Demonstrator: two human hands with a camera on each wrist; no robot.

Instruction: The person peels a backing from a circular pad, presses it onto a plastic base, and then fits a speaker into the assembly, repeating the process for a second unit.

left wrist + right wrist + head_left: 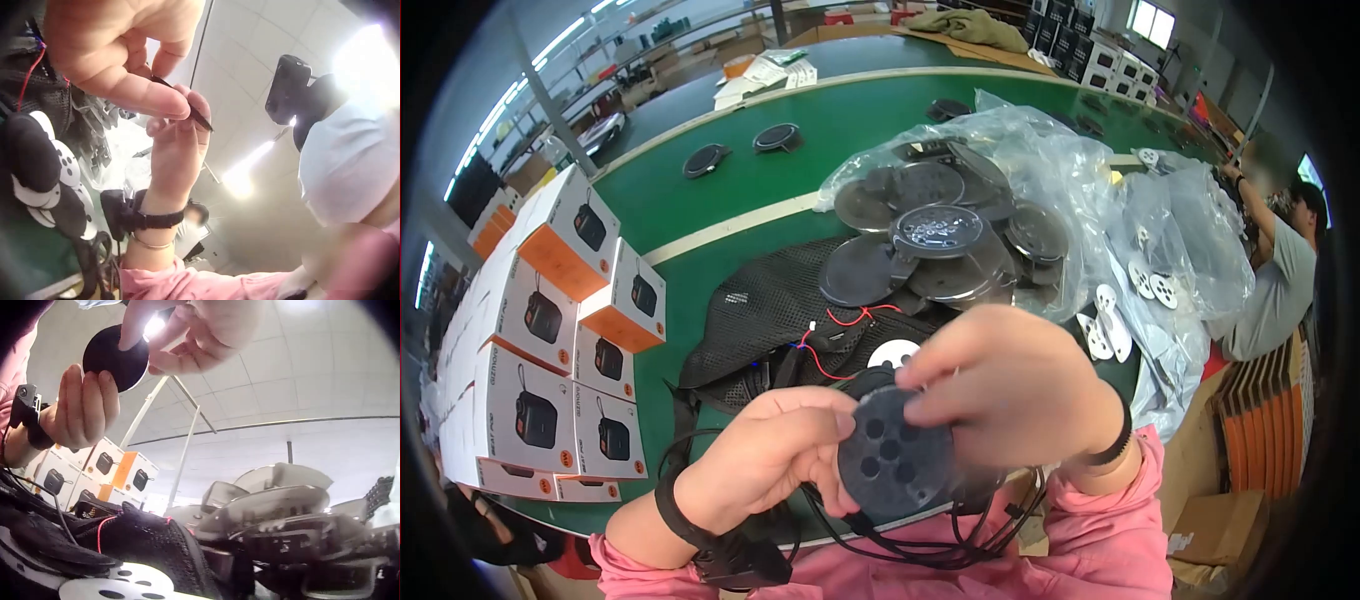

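bkgd: green surface [720, 200] w/ pale strips [730, 229] ran across rm | bright window [1151, 23] showed upper R | strip lts [498, 113] lit L side | gridded ceiling [325, 369] hung o/head | racks [665, 38] stood at back

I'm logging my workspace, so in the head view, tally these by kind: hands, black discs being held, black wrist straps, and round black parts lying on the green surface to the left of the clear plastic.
Left hand and right hand: 2
Held black disc: 1
Black wrist straps: 2
Loose round black parts: 2
Total: 7
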